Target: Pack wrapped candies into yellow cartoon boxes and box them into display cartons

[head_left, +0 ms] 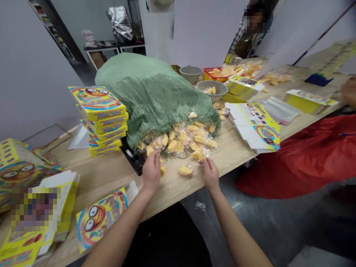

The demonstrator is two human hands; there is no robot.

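Both hands (180,174) palm-down, fingers (154,157) spread

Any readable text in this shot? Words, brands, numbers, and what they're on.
Nothing can be quoted; no word or number is legible.
Stacked yellow cartons: printed lettering, too blurred to read.
Flat carton at the table's front edge: title lettering, too blurred to read.
Unfolded carton on the right: small print, too small to read.
Clear packets of yellow pieces: no visible label.

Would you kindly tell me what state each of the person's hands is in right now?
Left hand: open, empty, beside a wrapped yellow piece.
Right hand: open, holding nothing visible.
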